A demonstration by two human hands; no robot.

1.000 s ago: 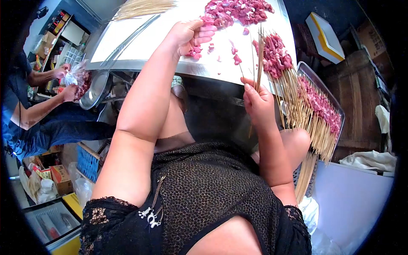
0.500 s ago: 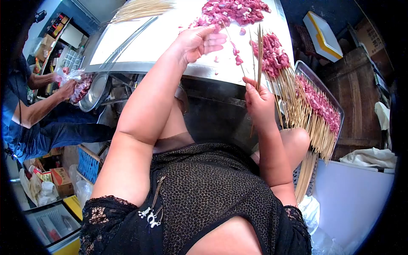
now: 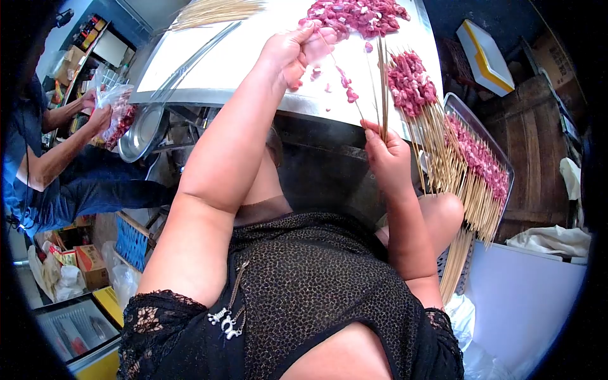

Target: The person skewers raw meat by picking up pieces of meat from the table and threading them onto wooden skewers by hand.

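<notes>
My right hand is closed around a bundle of thin wooden skewers held upright. One of these skewers leans left and carries a few small pieces of meat. At its upper end is my left hand, palm toward me with curled fingers; what lies between them is too small and blurred to name. Just beyond my left hand lies a heap of raw cut meat on the white table. Right of the bundle, meat-loaded skewers lie side by side with bare ends toward me.
A metal tray at the right holds more loaded skewers. Loose skewers lie at the table's far left. On the left another person holds a plastic bag of meat beside a metal basin. A white-and-yellow box stands upper right.
My left hand has moved from beside the meat heap to the leaning skewer's upper end. The right hand stays nearly in place. The other person's hands and bag have shifted slightly.
</notes>
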